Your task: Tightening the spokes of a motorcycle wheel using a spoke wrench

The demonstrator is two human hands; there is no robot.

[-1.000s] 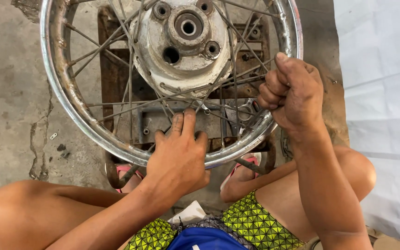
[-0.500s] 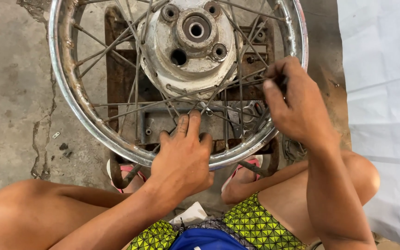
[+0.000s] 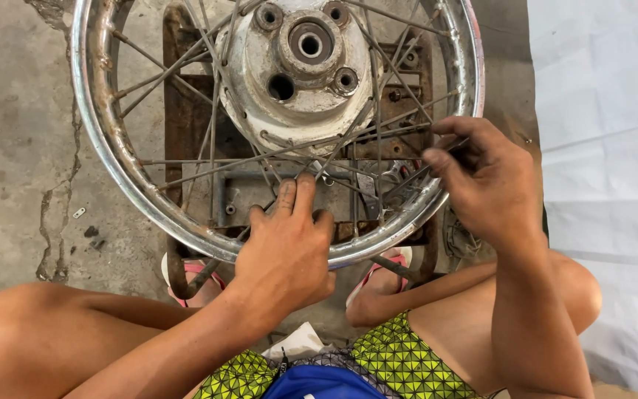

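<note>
We log one spoked wheel (image 3: 112, 159), chrome rim rusted, lying flat on one rusty metal stand (image 3: 186, 125) over concrete floor (image 3: 16, 148). One hub (image 3: 297, 70), four holes counted around bore. Left hand (image 3: 286, 251) rests on rim, fingers together pressing spokes. Right hand (image 3: 485, 181) grip pinching one spoke (image 3: 400, 185), possibly with small tool; view unclear. One white sheet (image 3: 603, 148) to right.

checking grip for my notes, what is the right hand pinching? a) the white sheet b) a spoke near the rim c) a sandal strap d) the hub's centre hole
b: the right hand closes its fingertips on a thin spoke just inside the wheel rim, well clear of the hub.
</note>
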